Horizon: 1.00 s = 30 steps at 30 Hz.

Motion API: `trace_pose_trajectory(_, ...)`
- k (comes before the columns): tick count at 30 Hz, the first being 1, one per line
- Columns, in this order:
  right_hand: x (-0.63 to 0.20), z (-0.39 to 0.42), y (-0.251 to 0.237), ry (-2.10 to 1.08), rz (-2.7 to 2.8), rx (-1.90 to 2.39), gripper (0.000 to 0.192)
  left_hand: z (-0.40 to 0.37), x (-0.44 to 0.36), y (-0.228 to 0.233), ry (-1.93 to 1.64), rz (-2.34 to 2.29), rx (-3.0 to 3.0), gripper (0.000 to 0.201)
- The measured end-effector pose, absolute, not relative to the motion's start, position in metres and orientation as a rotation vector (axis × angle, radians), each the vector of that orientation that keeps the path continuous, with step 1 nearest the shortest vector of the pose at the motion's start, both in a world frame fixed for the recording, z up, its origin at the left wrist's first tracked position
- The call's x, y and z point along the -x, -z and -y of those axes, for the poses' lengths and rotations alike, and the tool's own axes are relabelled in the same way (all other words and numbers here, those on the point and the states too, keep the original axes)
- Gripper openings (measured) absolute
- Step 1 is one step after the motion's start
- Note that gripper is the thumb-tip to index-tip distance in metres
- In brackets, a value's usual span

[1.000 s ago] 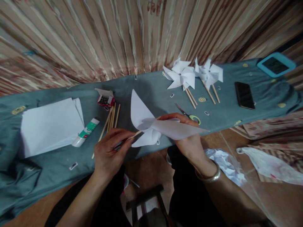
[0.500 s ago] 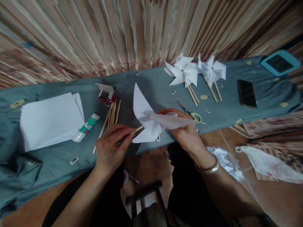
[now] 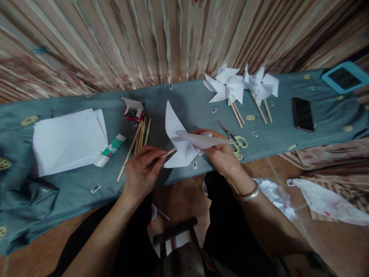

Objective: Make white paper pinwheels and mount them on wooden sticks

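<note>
Between my hands, over the table's near edge, is a white paper pinwheel (image 3: 184,152) with curved blades. My left hand (image 3: 143,169) pinches a thin wooden stick (image 3: 168,153), whose far end goes in behind the paper blades. My right hand (image 3: 221,154) is closed on the pinwheel's right side; some of its fingers are hidden behind the paper. Whether the stick is fixed to the pinwheel I cannot tell. Just right of my right hand lie scissors (image 3: 239,141) with pale green handles. Several loose wooden sticks (image 3: 141,134) lie beyond my left hand.
A paper stack (image 3: 69,142), a glue stick (image 3: 110,150) and a small open red box (image 3: 134,111) are on the left of the cloth-covered table (image 3: 173,115). Finished-looking pinwheels (image 3: 226,84), a phone (image 3: 302,114) and a blue-framed device (image 3: 346,77) lie at right. Plastic bags (image 3: 325,200) are on the floor.
The paper blade at the right has swung back toward my right hand, uncovering more of the scissors. My left hand still pinches the stick. The whole view has shifted slightly.
</note>
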State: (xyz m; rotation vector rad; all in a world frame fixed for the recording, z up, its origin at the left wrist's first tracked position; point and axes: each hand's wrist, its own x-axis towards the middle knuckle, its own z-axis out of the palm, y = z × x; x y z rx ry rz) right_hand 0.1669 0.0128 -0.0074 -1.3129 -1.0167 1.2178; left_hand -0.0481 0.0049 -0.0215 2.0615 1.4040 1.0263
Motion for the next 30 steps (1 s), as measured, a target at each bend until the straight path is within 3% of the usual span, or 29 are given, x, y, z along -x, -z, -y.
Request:
trace_pose_trajectory(9,-0.171,-0.020,0.016,-1.324,1.010,1.344,0.021,-0.011,0.054,0.027,-0.874,-1.312,-1.865,0.023)
trace_pose_trajectory(30,-0.163,-0.024,0.020,-1.410,0.909,1.390,0.025,0.002,0.050,0.027,-0.908,-1.237,-1.758,0.019)
